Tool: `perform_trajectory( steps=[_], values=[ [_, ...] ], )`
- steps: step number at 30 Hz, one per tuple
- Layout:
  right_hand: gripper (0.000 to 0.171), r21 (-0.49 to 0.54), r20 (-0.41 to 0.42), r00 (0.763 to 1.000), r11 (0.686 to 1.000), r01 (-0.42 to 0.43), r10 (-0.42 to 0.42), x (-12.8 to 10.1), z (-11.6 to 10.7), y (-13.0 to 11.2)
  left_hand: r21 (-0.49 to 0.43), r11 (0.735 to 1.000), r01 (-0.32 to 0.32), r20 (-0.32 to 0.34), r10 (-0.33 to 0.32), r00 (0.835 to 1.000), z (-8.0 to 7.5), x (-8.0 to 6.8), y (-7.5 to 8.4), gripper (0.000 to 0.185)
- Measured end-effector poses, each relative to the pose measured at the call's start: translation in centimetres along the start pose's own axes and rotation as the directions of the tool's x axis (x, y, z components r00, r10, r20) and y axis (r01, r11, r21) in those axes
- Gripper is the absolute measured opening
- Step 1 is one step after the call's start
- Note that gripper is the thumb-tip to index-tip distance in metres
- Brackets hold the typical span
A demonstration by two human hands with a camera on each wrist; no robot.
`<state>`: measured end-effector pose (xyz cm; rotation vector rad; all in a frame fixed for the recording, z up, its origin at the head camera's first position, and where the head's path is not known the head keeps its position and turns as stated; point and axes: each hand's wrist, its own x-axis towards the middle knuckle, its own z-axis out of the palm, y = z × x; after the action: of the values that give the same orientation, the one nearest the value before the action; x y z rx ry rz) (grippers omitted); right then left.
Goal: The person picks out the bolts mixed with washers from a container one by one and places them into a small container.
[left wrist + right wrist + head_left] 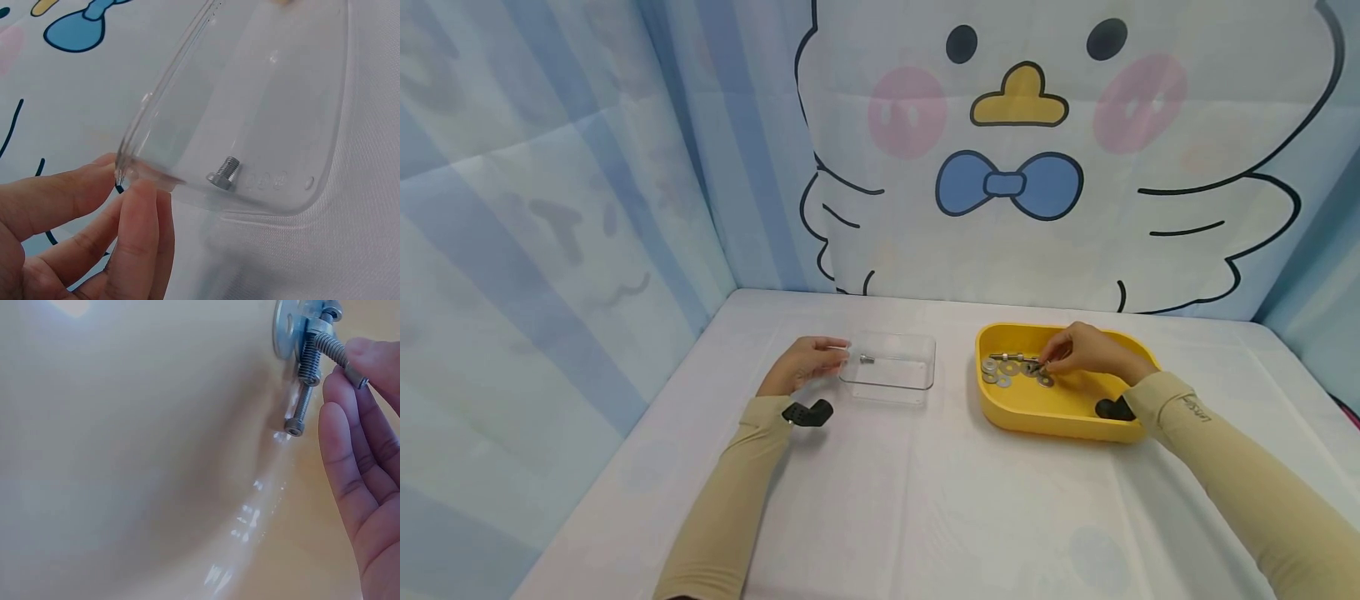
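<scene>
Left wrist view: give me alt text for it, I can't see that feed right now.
The left hand pinches the near corner of a clear tray, thumb and fingertips on its rim. A single short bolt lies inside the tray near that edge. Under it is a white cloth, with a cartoon backdrop behind.

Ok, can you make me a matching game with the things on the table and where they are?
Things:
1. short bolt
2. washers
3. left hand
4. right hand

Places:
A. reaching into the yellow tray
B. lying in the yellow tray
C. holding the edge of the clear box
D. lying inside the clear box

Pairs: 1-D, 2-B, 3-C, 4-A
</scene>
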<state>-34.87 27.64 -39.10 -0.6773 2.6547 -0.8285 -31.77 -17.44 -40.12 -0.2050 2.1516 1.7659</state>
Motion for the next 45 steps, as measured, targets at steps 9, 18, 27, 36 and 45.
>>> perform_trajectory(
  steps=[9,18,27,36,45],
  values=[
    [0.015,-0.003,-0.035,0.999,1.000,-0.011,0.011,-0.3,-1.0,-0.5,0.001,1.000,0.002,-0.003,-0.002,1.000,0.0,0.2,0.0,0.041],
    [0.020,0.035,-0.088,0.996,0.999,-0.025,0.028,-0.9,-2.0,-1.4,0.002,1.000,-0.016,0.016,0.016,1.000,-0.1,-0.1,-0.1,0.043],
    [0.024,0.088,-0.134,0.989,0.995,-0.052,0.064,-1.6,-2.7,-2.7,0.006,0.999,-0.036,0.027,0.036,0.999,-0.1,-0.3,-0.1,0.043],
    [0.031,0.125,-0.181,0.980,0.990,-0.061,0.083,-1.8,-3.3,-3.5,-0.001,0.999,-0.038,0.029,0.039,0.999,-0.1,-0.3,-0.1,0.043],
    [0.039,0.184,-0.222,0.971,0.982,-0.049,0.090,-1.6,-3.3,-4.7,-0.006,1.000,-0.031,0.029,0.031,0.999,-0.2,0.1,-0.2,0.042]
  ],
)
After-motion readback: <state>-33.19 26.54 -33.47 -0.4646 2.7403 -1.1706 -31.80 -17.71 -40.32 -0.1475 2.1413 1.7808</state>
